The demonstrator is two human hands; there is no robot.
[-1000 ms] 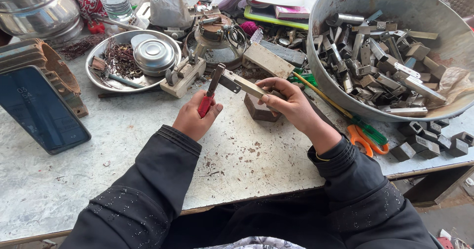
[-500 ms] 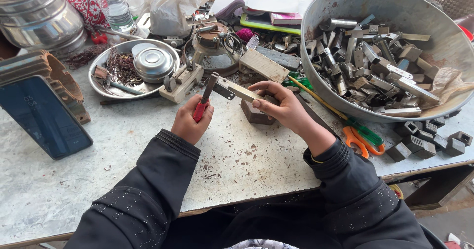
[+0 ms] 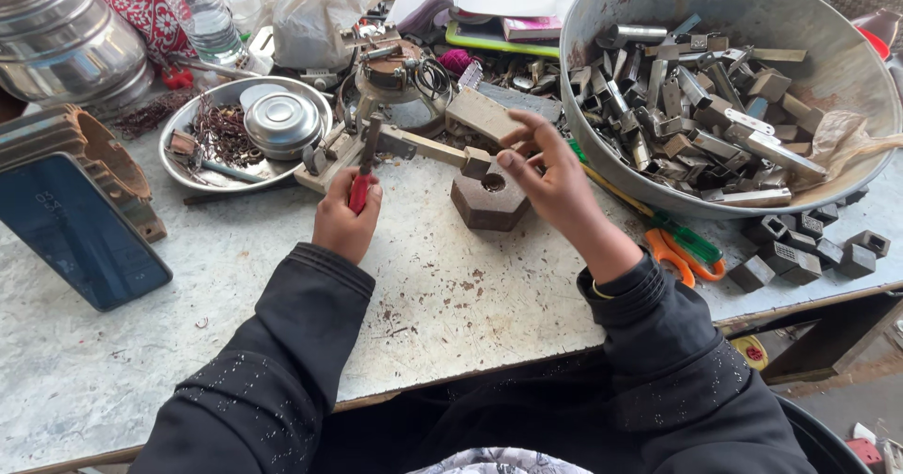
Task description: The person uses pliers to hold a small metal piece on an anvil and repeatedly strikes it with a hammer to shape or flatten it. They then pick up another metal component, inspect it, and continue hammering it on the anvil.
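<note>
L hand [image 3: 345, 222] clenched on red-handled pliers [image 3: 362, 175], R hand [image 3: 548, 175] pinching metal bar [image 3: 442, 149] over hex block [image 3: 490, 199] — loose pinch, bar could slip off.

The left hand [image 3: 344, 222] closes over most of the red tool handle [image 3: 360, 192], the right hand's [image 3: 555, 181] fingers hide the metal strip's [image 3: 435, 148] end, and small parts beyond the fingertips blur together.

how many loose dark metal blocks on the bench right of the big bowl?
About 8 dark blocks, clustered at the bench's right edge: one beside the orange-handled scissors, the rest trailing toward the corner under the big bowl. More may be hidden behind its rim.
</note>
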